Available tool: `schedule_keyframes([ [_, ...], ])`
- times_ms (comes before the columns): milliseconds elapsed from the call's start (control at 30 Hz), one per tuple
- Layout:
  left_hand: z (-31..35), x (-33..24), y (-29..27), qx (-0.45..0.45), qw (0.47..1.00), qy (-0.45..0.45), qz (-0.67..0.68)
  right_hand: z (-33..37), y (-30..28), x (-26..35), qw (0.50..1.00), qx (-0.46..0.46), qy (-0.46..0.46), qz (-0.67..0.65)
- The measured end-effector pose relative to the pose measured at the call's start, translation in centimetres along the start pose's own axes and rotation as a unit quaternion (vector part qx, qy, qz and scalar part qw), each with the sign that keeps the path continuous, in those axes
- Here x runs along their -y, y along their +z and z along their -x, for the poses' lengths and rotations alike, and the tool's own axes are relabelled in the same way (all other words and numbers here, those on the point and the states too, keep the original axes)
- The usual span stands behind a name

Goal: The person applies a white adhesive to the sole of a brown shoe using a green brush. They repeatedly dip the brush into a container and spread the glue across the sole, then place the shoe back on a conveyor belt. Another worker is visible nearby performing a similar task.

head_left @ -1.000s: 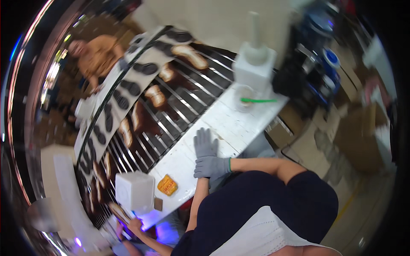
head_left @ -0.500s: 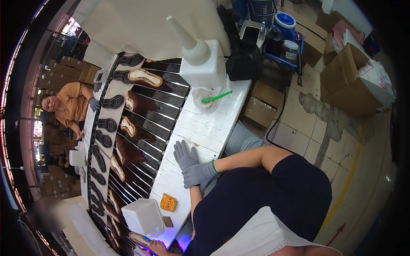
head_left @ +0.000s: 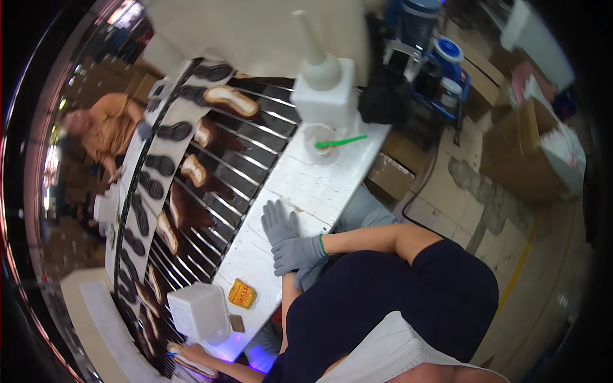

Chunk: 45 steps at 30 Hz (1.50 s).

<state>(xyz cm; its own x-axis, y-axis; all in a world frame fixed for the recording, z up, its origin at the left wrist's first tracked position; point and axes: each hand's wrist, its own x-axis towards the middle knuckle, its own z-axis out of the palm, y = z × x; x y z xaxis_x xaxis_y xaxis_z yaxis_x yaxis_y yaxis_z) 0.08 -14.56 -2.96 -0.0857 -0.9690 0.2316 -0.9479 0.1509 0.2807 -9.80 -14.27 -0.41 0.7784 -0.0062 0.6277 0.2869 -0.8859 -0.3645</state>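
Note:
On the white work table, my left hand in a grey knitted glove lies flat with its fingers apart. My right hand, in a matching glove with a green cuff, rests across my left wrist, its fingers laid over it. Neither hand holds anything from the table. Farther along stands a clear plastic cup with a green-handled brush in it. Behind the cup is a white square container with a tall tapered spout. A yellow packet lies nearer on the table.
A rack of metal rods carries brown shoe uppers; black soles line the strip beyond. At lower left, a co-worker's bare hand is at a shoe near a white container. Another person faces across. Cardboard boxes stand right.
The whole view has tilted and shifted slightly. The co-worker's hand with the shoe has moved left towards the rack. My hands stay crossed in the same place.

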Motion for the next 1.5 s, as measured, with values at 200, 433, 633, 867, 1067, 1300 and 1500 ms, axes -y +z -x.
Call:
schedule_keyframes([
  [200,0.0,0.3,0.2,0.01,0.999,-0.036,-0.011,-1.0,-0.2,0.8,0.999,-0.004,0.044,0.011],
  [433,0.4,0.5,-0.1,-0.003,1.0,-0.03,0.007,-1.7,-0.3,1.1,0.998,0.004,0.065,0.021],
  [633,0.5,1.0,0.5,-0.005,1.0,-0.022,0.007,-2.1,-0.3,1.0,0.997,0.005,0.077,0.004],
  [867,0.1,1.1,0.8,-0.046,0.998,0.001,0.043,-2.0,0.2,0.4,0.996,-0.045,0.075,0.012],
  [1067,0.6,1.6,1.1,-0.001,0.999,-0.035,0.034,-1.9,0.5,0.4,0.998,-0.034,0.047,0.022],
  [1300,0.2,1.3,0.9,-0.024,0.999,-0.009,0.021,-1.3,0.2,0.4,0.996,0.031,0.08,0.038],
  [1500,0.6,2.2,2.2,-0.009,0.999,-0.036,-0.012,-1.7,0.5,0.5,0.998,-0.006,0.054,0.022],
])
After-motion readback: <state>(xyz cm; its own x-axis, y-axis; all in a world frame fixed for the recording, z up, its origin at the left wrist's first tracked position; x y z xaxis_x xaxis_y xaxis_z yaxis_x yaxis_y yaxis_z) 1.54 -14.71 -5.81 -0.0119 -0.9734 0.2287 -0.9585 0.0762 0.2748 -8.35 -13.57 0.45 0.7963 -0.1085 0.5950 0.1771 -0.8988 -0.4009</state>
